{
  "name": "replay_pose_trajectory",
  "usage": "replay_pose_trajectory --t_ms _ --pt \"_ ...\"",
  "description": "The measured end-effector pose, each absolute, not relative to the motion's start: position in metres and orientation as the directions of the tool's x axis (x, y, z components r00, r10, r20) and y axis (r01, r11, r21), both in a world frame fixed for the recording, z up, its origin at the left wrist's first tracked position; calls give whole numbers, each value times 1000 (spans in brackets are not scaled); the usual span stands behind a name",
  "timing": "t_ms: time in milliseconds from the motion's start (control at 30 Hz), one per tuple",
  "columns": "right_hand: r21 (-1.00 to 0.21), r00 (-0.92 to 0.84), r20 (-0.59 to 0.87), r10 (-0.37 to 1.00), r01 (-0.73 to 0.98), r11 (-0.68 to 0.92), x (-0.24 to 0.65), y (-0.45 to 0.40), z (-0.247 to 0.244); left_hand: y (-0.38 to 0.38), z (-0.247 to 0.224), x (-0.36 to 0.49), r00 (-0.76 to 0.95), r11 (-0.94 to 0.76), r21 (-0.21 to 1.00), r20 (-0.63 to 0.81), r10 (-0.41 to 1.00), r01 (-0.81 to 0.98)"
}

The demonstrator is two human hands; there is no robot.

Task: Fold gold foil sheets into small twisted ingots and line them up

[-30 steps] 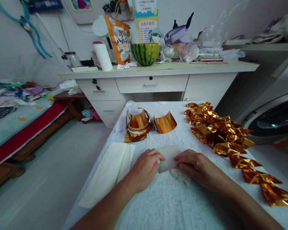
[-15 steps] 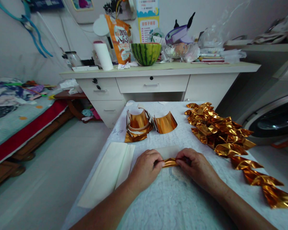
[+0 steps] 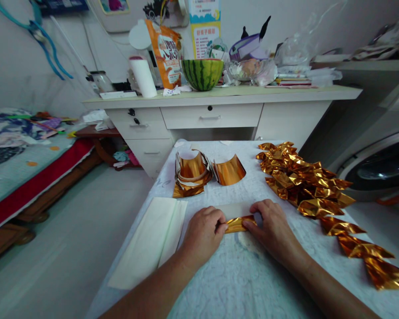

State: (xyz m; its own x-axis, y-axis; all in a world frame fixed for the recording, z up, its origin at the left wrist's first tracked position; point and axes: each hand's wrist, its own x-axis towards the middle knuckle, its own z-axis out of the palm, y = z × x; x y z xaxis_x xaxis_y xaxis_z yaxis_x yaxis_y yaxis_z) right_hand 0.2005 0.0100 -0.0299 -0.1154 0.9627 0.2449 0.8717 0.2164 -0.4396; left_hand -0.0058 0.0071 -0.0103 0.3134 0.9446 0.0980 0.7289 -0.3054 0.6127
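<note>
A narrow folded strip of gold foil paper (image 3: 236, 224) lies between my hands, over a pale sheet (image 3: 234, 209) on the cloth-covered table. Thumb and fingers of my left hand (image 3: 206, 228) pinch the strip's left end. My right hand (image 3: 274, 228) rests its thumb on the right part of the strip, while its forefinger stands apart beyond the strip's end. Left of my left hand lie folded white sheets (image 3: 146, 243). Curled gold foil sheets (image 3: 191, 173) stand farther back, with another curved gold sheet (image 3: 231, 170) beside them.
A heap of folded gold foil pieces (image 3: 295, 177) runs along the table's right side. Behind the table stands a white desk (image 3: 216, 101) bearing a watermelon half (image 3: 202, 74) and an orange pouch (image 3: 166, 55). A washing machine (image 3: 382, 146) is at right, a bed (image 3: 36, 173) at left.
My right hand's fingers have spread and lifted off the strip's right end, so more of the gold foil shows. My left hand keeps its pinch in nearly the same place.
</note>
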Motion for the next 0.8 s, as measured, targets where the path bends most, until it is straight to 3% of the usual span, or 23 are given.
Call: replay_pose_trajectory --t_ms 133,333,533,800 --pt "-358 -68 257 964 920 160 201 10 -35 8 -10 -5 320 -308 590 88 943 746" --pt "-349 -36 229 973 930 117 199 10 -34 7 -12 -5 335 -325 534 82 939 781" --pt "-345 -14 232 973 934 95 199 11 -36 4 -15 -8 118 -177 379 173 978 908" --pt "-405 -11 220 976 909 101 200 13 -33 8 -21 -10 85 -134 413 134 987 901"
